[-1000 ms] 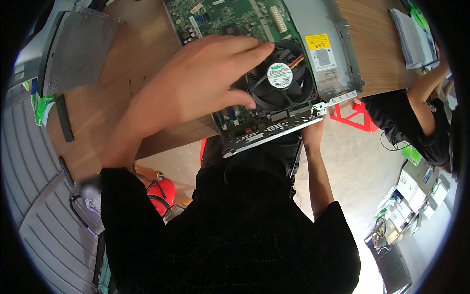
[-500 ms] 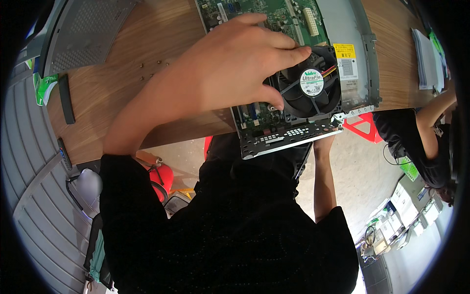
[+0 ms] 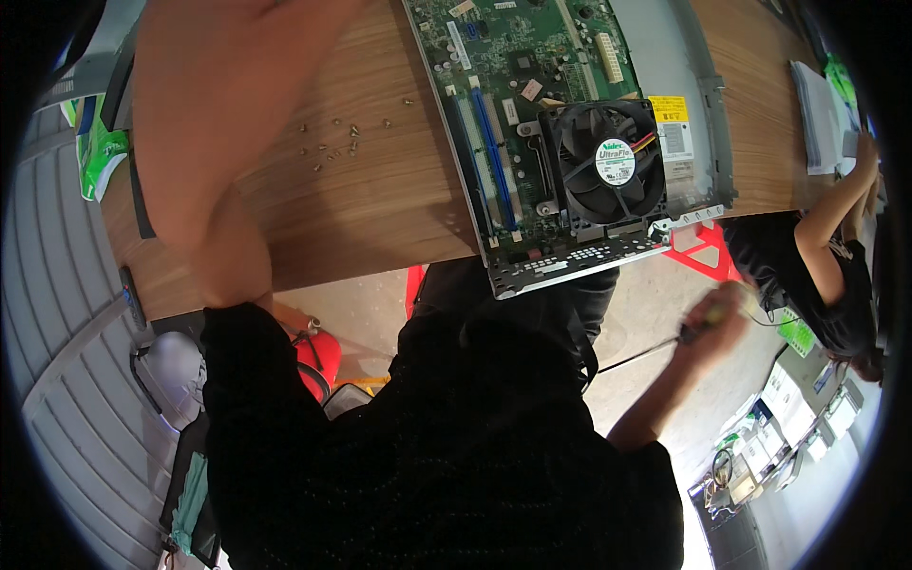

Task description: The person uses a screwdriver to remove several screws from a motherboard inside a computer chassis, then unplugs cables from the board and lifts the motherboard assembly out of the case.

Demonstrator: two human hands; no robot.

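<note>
A computer chassis tray with a green motherboard (image 3: 527,33) hangs over the table's near edge. On the board sits a black cooling fan (image 3: 581,180) with a round white label, its coloured wires showing. Beside it are memory slots (image 3: 489,152), one of them blue. My left hand (image 3: 252,47) is raised over the far left of the table, smeared by motion, its fingers beyond the upper edge. Off the table at the right, my right hand (image 3: 714,344) is closed around a screwdriver (image 3: 641,358), whose long thin shaft points toward my body.
Several small screws (image 3: 353,133) lie scattered on the wooden table (image 3: 380,214), left of the board. A dark perforated case panel is partly behind my left arm. Papers (image 3: 814,119) lie at the far right, near another person (image 3: 822,237). Red stools (image 3: 701,249) stand below the table.
My left hand has left the fan and swung up to the left. My right hand has come out from under the chassis, moving right with the screwdriver. The chassis has shifted slightly.
</note>
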